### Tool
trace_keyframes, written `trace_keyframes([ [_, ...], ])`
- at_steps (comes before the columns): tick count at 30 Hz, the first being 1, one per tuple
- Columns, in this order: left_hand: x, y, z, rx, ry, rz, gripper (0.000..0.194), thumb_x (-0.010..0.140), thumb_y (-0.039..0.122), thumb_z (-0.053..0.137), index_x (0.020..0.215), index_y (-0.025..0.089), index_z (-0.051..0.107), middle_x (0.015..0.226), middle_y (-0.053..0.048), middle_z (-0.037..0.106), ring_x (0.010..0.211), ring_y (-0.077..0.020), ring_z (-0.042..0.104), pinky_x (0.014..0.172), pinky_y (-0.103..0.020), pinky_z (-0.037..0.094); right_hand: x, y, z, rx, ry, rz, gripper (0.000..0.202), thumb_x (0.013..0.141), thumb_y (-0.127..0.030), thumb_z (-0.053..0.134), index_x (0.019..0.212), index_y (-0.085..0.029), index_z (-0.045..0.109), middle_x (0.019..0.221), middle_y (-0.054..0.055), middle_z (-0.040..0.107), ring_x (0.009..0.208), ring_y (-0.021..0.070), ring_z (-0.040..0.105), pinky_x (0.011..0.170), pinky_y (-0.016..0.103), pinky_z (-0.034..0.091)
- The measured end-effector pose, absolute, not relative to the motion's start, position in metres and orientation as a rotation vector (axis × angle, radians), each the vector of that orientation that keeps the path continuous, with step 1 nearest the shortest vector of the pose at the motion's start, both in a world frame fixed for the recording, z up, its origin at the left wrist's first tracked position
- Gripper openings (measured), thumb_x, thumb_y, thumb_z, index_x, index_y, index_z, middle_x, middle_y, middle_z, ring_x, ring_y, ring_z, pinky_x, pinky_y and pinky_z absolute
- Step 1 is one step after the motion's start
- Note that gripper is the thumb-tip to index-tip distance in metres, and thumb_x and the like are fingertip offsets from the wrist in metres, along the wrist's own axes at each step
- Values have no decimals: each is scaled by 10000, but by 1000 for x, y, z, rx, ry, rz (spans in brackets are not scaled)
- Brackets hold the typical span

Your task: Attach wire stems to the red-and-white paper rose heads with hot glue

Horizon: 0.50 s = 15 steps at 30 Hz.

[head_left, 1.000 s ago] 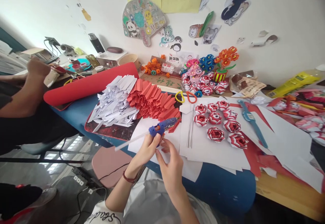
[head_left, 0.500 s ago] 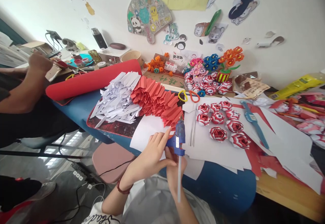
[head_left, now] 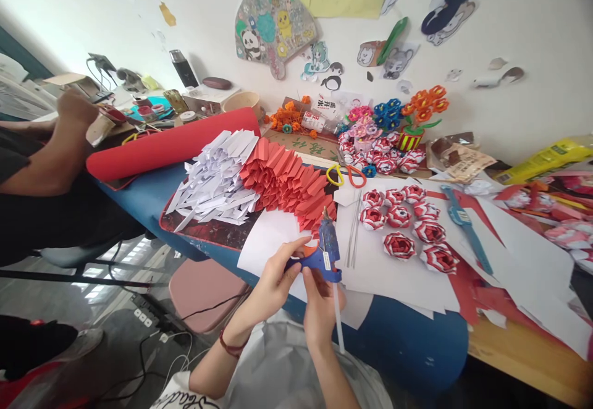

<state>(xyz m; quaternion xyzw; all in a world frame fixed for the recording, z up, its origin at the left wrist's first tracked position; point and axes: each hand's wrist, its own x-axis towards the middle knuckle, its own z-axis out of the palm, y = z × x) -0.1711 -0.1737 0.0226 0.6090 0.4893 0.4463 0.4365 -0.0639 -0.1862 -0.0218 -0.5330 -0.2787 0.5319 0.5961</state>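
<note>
A blue glue gun (head_left: 328,242) is held in front of me, its nozzle pointing away and a long clear glue stick (head_left: 339,319) sticking out of its back. My left hand (head_left: 273,279) is closed, thumb and forefinger pinching the end of the gun's handle. Beneath the gun's body, my right hand (head_left: 322,304) grips it, with some fingers hidden behind it. Just beyond the nozzle lies a heap of folded red paper pieces (head_left: 287,180), beside a heap of folded white paper pieces (head_left: 217,180). Finished red-and-white paper flowers (head_left: 398,245) sit in rows on white sheets to the right.
Thin wires (head_left: 356,230) and scissors (head_left: 345,175) lie near the flowers. A blue watch (head_left: 466,220) rests on the paper at right. A red roll (head_left: 171,146) spans the back left. Another person's arm (head_left: 60,137) is at far left. A pink stool (head_left: 204,295) stands below.
My left hand has gone from lying extended over the gun to pinching its handle. The gun has turned slightly, its glue stick swinging right. My right hand shows more below it.
</note>
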Motion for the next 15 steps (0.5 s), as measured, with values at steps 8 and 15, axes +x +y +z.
trace_keyframes([
  [8,-183,-174,21,1333,950,1113,532,1009,268,500,1519,272,349,1263,-106,546,1201,-251,523,1089,-430,386,-66,-189,-31,-1261,-554,1244,351,710,-405,823,949,-171,719,964,95,772,888,260,728,855,456,602],
  [15,-190,-175,16,1286,881,1089,537,1001,266,535,1512,289,368,1289,-101,557,1237,-241,513,1090,-394,386,-67,-188,-29,-1235,-520,1255,357,708,-408,821,940,-167,696,924,94,767,873,257,724,851,454,597],
])
